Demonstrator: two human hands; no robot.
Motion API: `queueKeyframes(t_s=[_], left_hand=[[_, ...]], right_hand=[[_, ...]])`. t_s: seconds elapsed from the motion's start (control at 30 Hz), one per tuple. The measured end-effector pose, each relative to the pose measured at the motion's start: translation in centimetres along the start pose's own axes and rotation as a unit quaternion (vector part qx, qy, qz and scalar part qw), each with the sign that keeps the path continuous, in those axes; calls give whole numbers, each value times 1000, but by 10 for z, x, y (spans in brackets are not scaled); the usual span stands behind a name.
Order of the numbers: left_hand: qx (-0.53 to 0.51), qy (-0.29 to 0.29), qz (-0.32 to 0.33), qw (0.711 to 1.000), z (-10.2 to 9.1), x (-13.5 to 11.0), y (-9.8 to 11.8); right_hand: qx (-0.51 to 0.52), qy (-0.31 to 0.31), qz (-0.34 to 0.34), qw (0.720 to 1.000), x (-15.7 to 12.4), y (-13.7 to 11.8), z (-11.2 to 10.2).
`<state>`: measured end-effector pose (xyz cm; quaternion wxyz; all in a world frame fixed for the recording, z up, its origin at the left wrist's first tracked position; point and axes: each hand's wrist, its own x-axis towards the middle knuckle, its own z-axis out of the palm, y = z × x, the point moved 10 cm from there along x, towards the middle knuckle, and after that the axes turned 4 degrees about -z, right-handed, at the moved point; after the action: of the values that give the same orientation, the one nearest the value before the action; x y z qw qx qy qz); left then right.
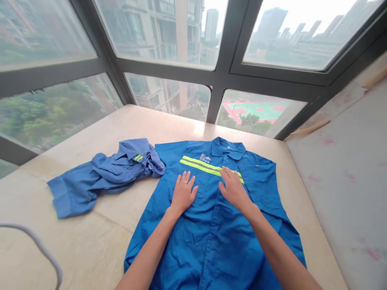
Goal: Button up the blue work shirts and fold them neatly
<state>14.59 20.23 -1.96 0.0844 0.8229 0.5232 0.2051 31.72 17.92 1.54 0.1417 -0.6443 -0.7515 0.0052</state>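
Observation:
A blue work shirt (193, 229) lies front side up on a pale surface, its collar toward the window. A yellow-green and grey reflective band crosses its chest, with white lettering above. My left hand (183, 191) rests on the chest just below the band, fingers spread, a ring on one finger. Over the button placket, my right hand (233, 187) lies on the cloth with its fingertips at the band. Neither hand grips the fabric. The shirt's lower hem is out of view.
A second, paler blue garment (111, 173) lies crumpled to the left, close to the shirt's sleeve. A white cable (39, 241) curves in at the lower left. Window frames (169, 68) border the surface at the back, and a patterned wall (347, 181) stands on the right.

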Motion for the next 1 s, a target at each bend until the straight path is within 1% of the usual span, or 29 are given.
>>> queueKeyframes(t_s=[0.07, 0.13, 0.17, 0.23, 0.3, 0.4, 0.47, 0.53, 0.63, 0.7, 0.77, 0.8, 0.83, 0.87, 0.9, 0.93, 0.97, 1.0], left_hand=[[-24, -7, -1, 1000, 4, -2, -1], [-69, 6, -12, 998, 2, 0, -7], [-96, 18, -18, 995, -1, 2, -12], [-132, 52, -30, 990, -11, 7, -29], [-123, 96, -52, 986, -26, 10, -55], [-63, 147, -119, 980, -50, 11, -104], [-29, 148, -162, 975, -60, 9, -132], [2, 133, -200, 971, -67, 7, -154], [31, 113, -240, 964, -74, 5, -176], [11, 114, -244, 963, -78, 8, -181], [-64, 129, -244, 959, -82, 14, -182], [-131, 138, -252, 949, -82, 18, -182], [-230, 150, -278, 920, -80, 22, -186], [-345, 158, -318, 869, -73, 24, -192], [-457, 158, -360, 798, -61, 27, -196], [-550, 152, -399, 718, -48, 30, -197], [-616, 140, -430, 645, -36, 35, -196], [-658, 129, -453, 587, -27, 40, -194]], right_hand=[[36, -5, -55, 998, 36, -46, 14], [48, -13, -89, 995, 68, -82, 29], [48, -16, -96, 994, 81, -93, 37], [43, -25, -90, 995, 101, -105, 55], [32, -38, -73, 996, 110, -103, 73], [9, -50, -71, 996, 106, -93, 93], [-3, -45, -81, 996, 101, -88, 99], [-9, -43, -88, 995, 97, -85, 101], [-13, -48, -97, 994, 96, -85, 102], [-14, -48, -100, 994, 97, -86, 101], [-15, -47, -101, 994, 96, -86, 101], [-15, -46, -101, 994, 96, -86, 101], [-16, -47, -102, 994, 96, -85, 102], [-16, -48, -103, 993, 95, -85, 102], [-17, -49, -104, 993, 95, -86, 102], [-19, -51, -104, 993, 95, -86, 103], [-20, -52, -103, 993, 95, -86, 103], [-21, -52, -102, 993, 95, -86, 103]])
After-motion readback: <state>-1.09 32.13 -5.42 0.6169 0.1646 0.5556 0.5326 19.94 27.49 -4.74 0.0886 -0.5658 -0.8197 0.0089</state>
